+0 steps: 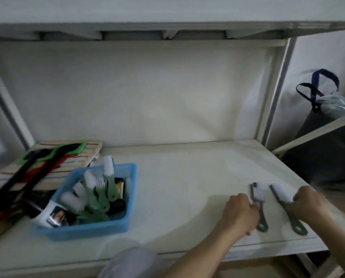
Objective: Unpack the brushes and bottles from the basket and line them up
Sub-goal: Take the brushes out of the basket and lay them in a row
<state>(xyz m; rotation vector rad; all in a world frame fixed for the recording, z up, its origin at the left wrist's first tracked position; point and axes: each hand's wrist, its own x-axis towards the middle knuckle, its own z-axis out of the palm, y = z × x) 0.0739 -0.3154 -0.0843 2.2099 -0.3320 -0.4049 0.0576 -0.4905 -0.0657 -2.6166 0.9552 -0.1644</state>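
- The left hand (pixel 240 213) is curling closed around one green brush (pixel 258 207), well right of the blue basket (pixel 99 227).
- The right hand (pixel 307 203) is pinching a second brush (pixel 285 207), just beside the first.
- More brushes (pixel 93 189) and a bottle (pixel 51 214) are sitting inside the basket.

My white shelf (pixel 187 173) carries a blue basket (pixel 99 227) at the left, a striped mat (pixel 67 163) behind it, and two green-handled brushes (pixel 257 205) (pixel 285 207) lying side by side at the right.
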